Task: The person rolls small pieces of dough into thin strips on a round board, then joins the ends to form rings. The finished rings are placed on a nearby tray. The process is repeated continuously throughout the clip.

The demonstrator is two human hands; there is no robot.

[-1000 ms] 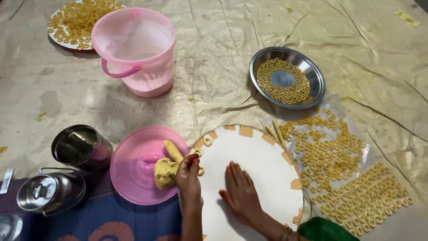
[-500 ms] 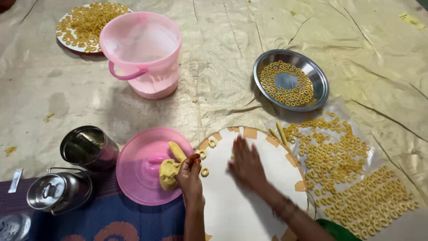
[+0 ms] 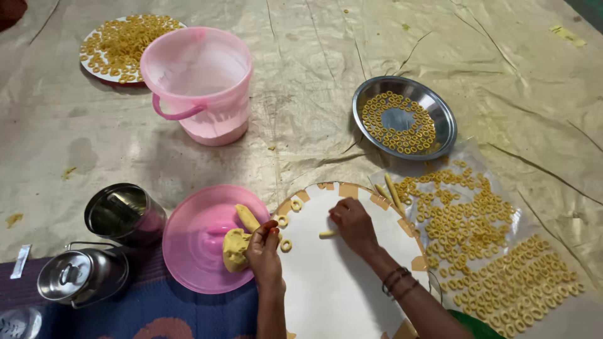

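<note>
Board: round white board (image 3: 339,282) with tan tape patches on its rim lies on the mat in front of you; take it as your landmark.
Left hand: your left hand (image 3: 264,251) rests at the board's left edge, fingers curled around a yellow dough lump (image 3: 234,249) that sits on the pink lid (image 3: 201,242) just left of the board.
Right hand: your right hand (image 3: 353,223) lies on the board's upper middle, fingers pressed together and flat, touching a short dough roll (image 3: 326,233).
Step, as it looks: rolling that piece thin. Keep your palm flat, press lightly and evenly so the strand stays one thickness, and keep it on the bare white part of the board.
Finished rings: three dough rings (image 3: 286,245) lie near the board's left rim; keep the roll apart from them.
Right of the board: many rings spread on a clear plastic sheet (image 3: 490,251); beyond the board's upper right stands a steel plate (image 3: 440,107) holding more.
Far side: pink bucket (image 3: 198,85) and another plate of rings (image 3: 119,41), well beyond the board.
Left of the board: two steel containers (image 3: 103,245) past the pink lid.
Hard to tell: your fingertips cover part of the roll, so its full length is hidden; the board's near edge is cut off; the bucket's contents cannot be made out.
</note>
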